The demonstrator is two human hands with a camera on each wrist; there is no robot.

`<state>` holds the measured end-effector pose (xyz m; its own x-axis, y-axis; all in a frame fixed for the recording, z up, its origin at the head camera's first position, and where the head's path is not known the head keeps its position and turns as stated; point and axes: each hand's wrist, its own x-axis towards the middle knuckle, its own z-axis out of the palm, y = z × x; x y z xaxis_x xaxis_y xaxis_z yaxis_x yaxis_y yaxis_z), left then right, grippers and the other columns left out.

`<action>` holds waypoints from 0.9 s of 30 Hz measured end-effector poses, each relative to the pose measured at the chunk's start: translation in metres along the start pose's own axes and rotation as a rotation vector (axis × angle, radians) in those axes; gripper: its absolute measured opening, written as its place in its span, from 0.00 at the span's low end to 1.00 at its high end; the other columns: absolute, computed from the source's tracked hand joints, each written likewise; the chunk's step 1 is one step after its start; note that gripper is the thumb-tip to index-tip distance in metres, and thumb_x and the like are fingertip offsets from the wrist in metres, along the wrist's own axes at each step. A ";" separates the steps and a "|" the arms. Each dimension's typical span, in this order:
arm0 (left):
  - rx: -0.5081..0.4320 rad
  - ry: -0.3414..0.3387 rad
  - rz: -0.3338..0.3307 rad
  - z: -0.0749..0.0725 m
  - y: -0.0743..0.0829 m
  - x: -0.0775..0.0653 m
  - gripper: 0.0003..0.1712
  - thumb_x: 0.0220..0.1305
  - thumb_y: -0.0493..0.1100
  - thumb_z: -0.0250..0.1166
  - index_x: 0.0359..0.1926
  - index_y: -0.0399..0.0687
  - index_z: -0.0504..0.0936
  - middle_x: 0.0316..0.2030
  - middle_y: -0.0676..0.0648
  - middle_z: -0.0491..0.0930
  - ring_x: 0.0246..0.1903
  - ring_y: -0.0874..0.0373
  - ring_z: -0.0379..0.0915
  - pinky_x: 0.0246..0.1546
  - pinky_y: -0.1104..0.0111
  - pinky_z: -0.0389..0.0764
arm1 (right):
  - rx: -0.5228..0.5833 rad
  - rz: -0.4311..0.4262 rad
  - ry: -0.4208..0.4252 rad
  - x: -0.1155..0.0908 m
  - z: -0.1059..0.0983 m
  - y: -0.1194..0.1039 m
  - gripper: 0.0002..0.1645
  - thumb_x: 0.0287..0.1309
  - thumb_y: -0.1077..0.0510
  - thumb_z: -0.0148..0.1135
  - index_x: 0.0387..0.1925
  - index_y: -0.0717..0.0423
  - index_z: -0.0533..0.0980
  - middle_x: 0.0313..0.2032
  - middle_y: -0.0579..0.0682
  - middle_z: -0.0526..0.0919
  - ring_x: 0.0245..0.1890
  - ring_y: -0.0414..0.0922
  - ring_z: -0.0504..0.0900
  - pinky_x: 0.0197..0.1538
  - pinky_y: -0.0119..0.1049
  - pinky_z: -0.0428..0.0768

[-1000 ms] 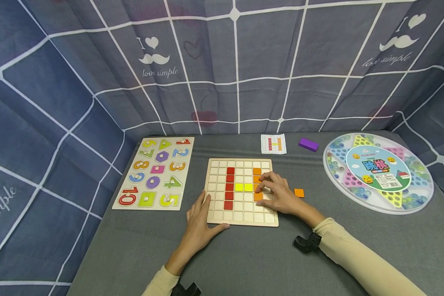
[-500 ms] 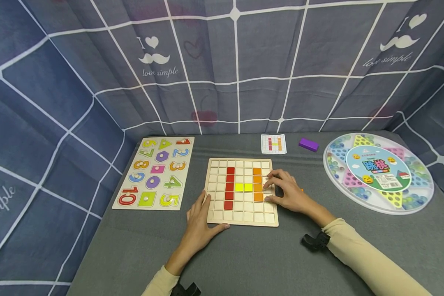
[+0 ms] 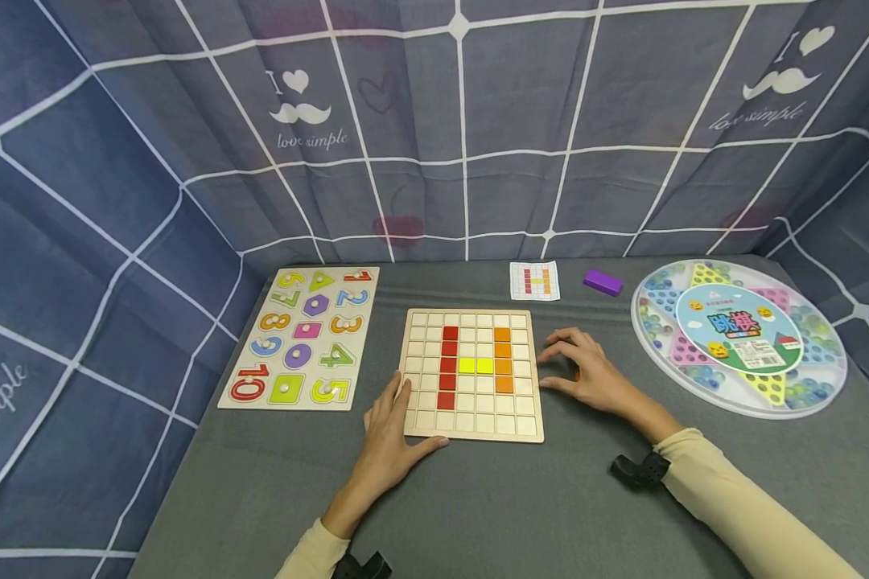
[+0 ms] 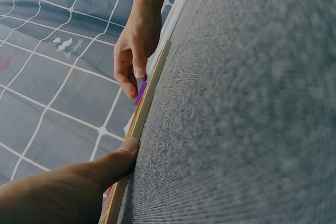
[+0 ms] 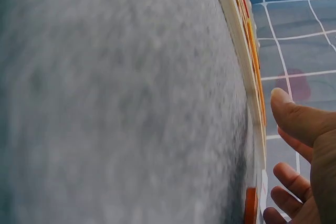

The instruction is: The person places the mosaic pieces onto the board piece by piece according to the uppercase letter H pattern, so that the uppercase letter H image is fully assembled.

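Observation:
A wooden grid board (image 3: 474,422) lies flat on the table. It bears a column of red tiles (image 3: 447,366), two yellow tiles (image 3: 475,366) and a column of orange tiles (image 3: 503,361). My left hand (image 3: 387,438) rests at the board's near left corner, fingers straight along the left edge and thumb at the front edge. Just off the right edge hovers my right hand (image 3: 585,370), thumb and fingers apart with nothing between them. In the right wrist view a loose orange tile (image 5: 251,205) sits on the table near that hand; the hand hides it from the head view.
Behind the board lie a small pattern card (image 3: 534,281) and a purple block (image 3: 603,282). A number-and-shape puzzle board (image 3: 300,338) is at left. At right sits a round game board (image 3: 829,374). A grey checked curtain (image 3: 420,96) stands behind and at the sides.
My right hand has lifted away from the orange column and moved right, off the board, covering the loose orange tile. The whole orange column now shows. My left hand has stayed in place.

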<state>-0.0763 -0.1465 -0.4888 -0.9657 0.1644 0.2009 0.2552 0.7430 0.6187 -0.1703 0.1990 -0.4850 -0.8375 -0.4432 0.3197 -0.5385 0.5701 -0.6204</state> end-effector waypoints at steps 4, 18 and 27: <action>0.003 -0.001 -0.004 0.000 0.000 0.000 0.62 0.43 0.58 0.79 0.71 0.31 0.59 0.74 0.32 0.51 0.69 0.36 0.53 0.57 0.45 0.52 | 0.003 0.001 -0.004 -0.004 -0.004 0.005 0.22 0.42 0.56 0.80 0.42 0.50 0.81 0.55 0.57 0.73 0.58 0.59 0.67 0.58 0.62 0.56; -0.008 0.002 0.000 0.000 0.000 0.001 0.62 0.43 0.57 0.80 0.71 0.30 0.59 0.74 0.32 0.51 0.69 0.35 0.53 0.58 0.45 0.52 | -0.044 0.021 0.034 -0.031 -0.021 0.029 0.27 0.42 0.59 0.80 0.48 0.52 0.80 0.54 0.59 0.73 0.56 0.58 0.67 0.55 0.59 0.59; -0.011 0.002 0.000 0.000 0.000 0.000 0.62 0.43 0.57 0.80 0.71 0.30 0.59 0.74 0.32 0.51 0.69 0.35 0.54 0.57 0.45 0.52 | -0.046 0.027 -0.005 -0.040 -0.026 0.038 0.26 0.45 0.61 0.77 0.49 0.52 0.80 0.57 0.57 0.71 0.57 0.56 0.66 0.54 0.53 0.61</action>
<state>-0.0766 -0.1462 -0.4891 -0.9656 0.1633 0.2026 0.2560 0.7361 0.6267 -0.1598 0.2562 -0.5022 -0.8511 -0.4309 0.2999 -0.5199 0.6130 -0.5949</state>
